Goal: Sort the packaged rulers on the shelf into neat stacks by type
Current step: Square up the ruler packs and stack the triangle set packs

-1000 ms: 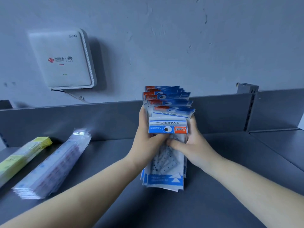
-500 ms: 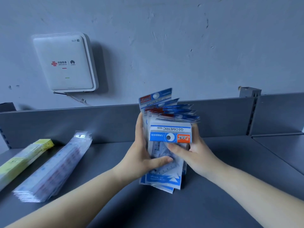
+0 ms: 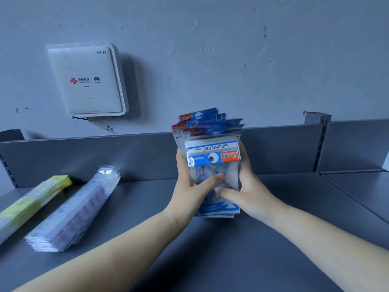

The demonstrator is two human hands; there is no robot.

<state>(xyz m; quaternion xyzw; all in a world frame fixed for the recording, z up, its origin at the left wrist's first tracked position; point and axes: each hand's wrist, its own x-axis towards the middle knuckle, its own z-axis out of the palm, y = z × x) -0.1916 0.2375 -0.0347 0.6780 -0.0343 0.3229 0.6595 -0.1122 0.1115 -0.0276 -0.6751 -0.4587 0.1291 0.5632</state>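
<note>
The yellow ruler stack is cut off by the left edge of the frame. The clear ruler stack just right of it is blurred; its print cannot be read. The upper ends of the blue geometry packs are motion-blurred. The left hand and right hand cover the packs' sides, and the fingers behind are hidden. Both forearms leave the frame at the bottom edge.

Dim, bluish, even light. Soft shadows fall right of the wall router and under the forearms. Packet tops blur; glare on the clear ruler stack; edges bow.
</note>
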